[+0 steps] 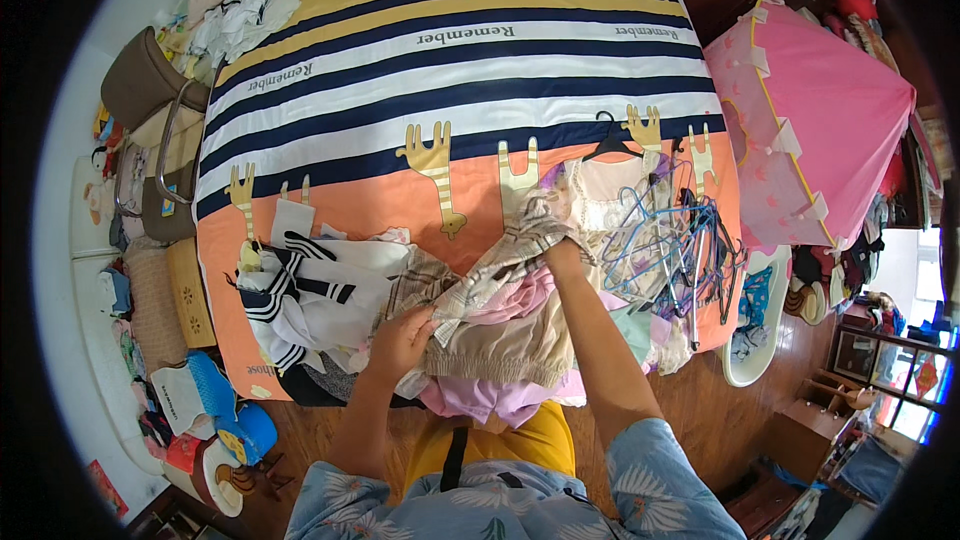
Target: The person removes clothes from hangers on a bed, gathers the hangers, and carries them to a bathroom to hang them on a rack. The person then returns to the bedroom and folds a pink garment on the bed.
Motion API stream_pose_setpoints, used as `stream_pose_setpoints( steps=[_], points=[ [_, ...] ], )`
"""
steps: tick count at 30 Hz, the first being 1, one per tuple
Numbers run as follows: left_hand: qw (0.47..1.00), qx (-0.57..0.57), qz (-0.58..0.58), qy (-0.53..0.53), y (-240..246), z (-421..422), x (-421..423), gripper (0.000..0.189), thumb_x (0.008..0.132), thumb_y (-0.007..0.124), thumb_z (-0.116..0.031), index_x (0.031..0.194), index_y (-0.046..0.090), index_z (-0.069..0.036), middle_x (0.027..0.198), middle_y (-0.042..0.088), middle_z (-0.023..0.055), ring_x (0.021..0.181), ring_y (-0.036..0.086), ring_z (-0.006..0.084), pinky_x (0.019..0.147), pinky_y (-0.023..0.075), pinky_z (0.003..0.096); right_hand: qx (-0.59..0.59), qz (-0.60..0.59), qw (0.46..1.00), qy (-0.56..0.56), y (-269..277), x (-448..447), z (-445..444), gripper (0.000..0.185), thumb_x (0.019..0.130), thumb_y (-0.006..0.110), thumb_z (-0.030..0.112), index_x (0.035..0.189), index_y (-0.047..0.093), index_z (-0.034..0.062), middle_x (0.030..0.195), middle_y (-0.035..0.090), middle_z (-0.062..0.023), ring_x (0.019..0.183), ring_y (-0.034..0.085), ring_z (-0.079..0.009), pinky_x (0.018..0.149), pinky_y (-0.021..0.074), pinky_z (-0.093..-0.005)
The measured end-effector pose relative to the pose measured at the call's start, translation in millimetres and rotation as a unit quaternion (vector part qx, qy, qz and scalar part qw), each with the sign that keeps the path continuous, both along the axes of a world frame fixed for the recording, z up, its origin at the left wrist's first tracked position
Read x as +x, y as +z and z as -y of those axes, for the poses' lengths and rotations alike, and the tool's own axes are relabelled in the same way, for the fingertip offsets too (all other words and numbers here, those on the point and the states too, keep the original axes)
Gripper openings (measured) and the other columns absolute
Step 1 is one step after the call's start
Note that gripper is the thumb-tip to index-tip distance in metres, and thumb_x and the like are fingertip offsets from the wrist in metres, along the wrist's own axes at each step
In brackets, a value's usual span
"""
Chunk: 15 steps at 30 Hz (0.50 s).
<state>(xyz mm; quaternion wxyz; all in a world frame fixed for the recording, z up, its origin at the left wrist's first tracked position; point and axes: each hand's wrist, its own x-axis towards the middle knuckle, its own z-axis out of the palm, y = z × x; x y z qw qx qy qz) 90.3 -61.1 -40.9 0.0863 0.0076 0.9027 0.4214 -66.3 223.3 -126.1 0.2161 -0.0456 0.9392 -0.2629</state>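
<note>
Both hands are on a beige plaid garment [480, 281] at the near edge of the bed. My left hand [405, 337] grips its lower edge, fingers closed on the cloth. My right hand [564, 255] is on its upper right part, partly covered by fabric, so the fingertips are hidden. Beneath lie a pink garment [525, 296] and beige cloth with a gathered waistband [499, 364]. Left of them is a pile of white clothes with navy stripes [337, 270]. To the right, a cream lace garment [596, 195] lies with a black hanger [613, 146] at its neck.
A tangle of hangers [675, 240] lies at the bed's right. Beyond the bed [465, 101] stand a pink play tent [817, 105] and a white tub [750, 360] holding cloth, both on the right. A metal-framed chair [142, 82] and blue bin [255, 431] are on the left.
</note>
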Motion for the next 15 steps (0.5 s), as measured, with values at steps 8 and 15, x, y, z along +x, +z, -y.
stream_pose_setpoints(
  steps=[8, 15],
  points=[
    [0.995, -0.052, 0.012, -0.083, 4.3, 22.7, -3.8, 0.028, 0.087, 0.064, -0.031, 0.090, 0.062, -0.003, 0.082, 0.061, 0.0141, 0.073, 0.059, 0.0365, 0.060, 0.0463, 0.0421, -0.113, -0.015, 0.993, -0.015, -17.6, 17.7, -20.8, 0.024, 0.083, 0.053, 0.011, 0.102, 0.063, -0.0006, 0.092, 0.066, -0.0189, 0.086, 0.063, -0.0294, 0.078, 0.0482, -0.0399],
    [0.994, -0.092, -0.056, -0.022, -9.2, 18.4, -7.5, 0.025, 0.079, 0.068, -0.020, 0.092, 0.059, 0.000, 0.087, 0.058, 0.0168, 0.078, 0.057, 0.0390, 0.066, 0.0456, 0.0455, -0.298, 0.031, 0.935, -0.190, -6.6, 60.2, -0.9, 0.016, 0.088, 0.054, 0.008, 0.094, 0.060, -0.0055, 0.081, 0.064, -0.0163, 0.077, 0.063, -0.0226, 0.071, 0.0487, -0.0359]
  ],
)
